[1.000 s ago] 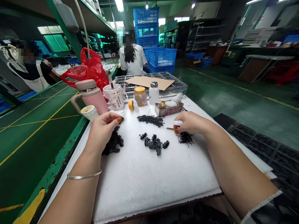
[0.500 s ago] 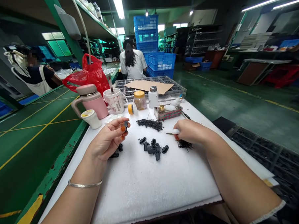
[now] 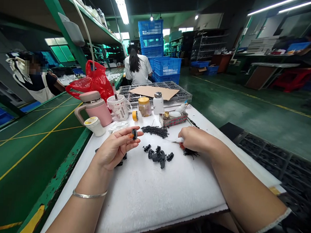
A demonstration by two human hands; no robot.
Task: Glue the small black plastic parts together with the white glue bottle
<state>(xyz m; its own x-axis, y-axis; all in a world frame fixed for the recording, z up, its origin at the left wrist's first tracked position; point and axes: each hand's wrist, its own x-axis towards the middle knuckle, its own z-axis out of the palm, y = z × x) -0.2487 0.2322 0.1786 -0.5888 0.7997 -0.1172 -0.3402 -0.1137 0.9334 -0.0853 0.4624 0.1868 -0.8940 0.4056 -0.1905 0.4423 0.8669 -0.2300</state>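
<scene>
Near edge first: the left hand (image 3: 115,149) was raised off the worktop (image 3: 154,195), thumb and forefinger pinching one black part (image 3: 134,133) at the hand's two o'clock. The right hand (image 3: 195,140) sat at three o'clock from that part, fingers closed on a white pick (image 3: 177,140). Its tip aimed at nine o'clock, short of the part. Between the hands lay loose parts (image 3: 159,155), and wires (image 3: 190,152) sat under the right hand. My call: mid-batch, with one piece in hand and several waiting. Which were finished, I couldn't tell. At twelve o'clock lay a heap of bits (image 3: 155,131), and at eleven a pink mug (image 3: 95,107).
</scene>
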